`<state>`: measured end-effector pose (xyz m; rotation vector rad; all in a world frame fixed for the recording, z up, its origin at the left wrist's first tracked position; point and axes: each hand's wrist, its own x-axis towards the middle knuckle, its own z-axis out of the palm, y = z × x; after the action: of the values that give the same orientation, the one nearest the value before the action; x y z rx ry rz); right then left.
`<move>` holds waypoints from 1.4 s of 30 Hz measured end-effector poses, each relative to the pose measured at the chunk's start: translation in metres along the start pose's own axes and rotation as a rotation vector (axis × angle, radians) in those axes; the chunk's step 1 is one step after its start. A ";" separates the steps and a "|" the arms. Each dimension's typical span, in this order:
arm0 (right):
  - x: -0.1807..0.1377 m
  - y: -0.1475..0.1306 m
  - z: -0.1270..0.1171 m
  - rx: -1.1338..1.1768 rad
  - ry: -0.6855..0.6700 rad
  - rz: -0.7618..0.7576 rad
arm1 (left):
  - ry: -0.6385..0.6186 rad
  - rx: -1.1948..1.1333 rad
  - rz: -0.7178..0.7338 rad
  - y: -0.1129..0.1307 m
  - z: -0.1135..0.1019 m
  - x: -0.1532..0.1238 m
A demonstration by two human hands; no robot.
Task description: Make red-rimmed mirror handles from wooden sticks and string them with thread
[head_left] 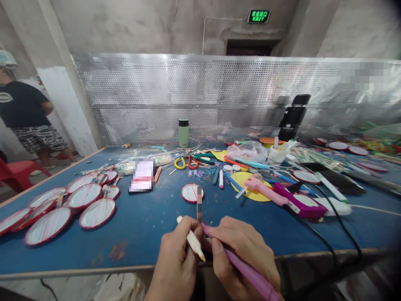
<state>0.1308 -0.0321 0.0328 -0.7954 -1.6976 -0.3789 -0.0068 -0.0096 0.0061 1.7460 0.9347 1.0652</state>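
My left hand [178, 255] is closed around a white marker [194, 244] whose orange tip points down toward me. A thin flat stick [199, 205] rises from between the same fingers, in front of a small round disc [188, 193] with a red rim; I cannot tell whether the two are joined. My right hand [246, 255] is wrapped around a pinkish-purple pen [247, 269], its tip near the stick's lower end at my left fingers. Both hands are close together over the table's front edge. The fingers partly hide the stick's lower end and the pen's tip.
Several red-rimmed discs [84, 195] overlap at the left, near a phone [141, 175]. Pliers [179, 163], a green bottle [183, 133] and a white cup [277, 154] stand or lie farther back. At right are a pink glue gun [266, 190], a purple box [300, 201] and cables.
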 end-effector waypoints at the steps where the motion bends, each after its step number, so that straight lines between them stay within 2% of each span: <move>1: 0.000 0.000 0.000 -0.005 0.002 -0.002 | -0.003 0.001 0.002 0.000 0.000 0.000; 42: -0.005 0.004 0.002 -0.019 0.030 -0.018 | 0.031 0.003 0.013 0.002 0.001 0.000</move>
<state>0.1332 -0.0295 0.0267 -0.7851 -1.6767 -0.4186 -0.0059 -0.0103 0.0077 1.7447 0.9457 1.1027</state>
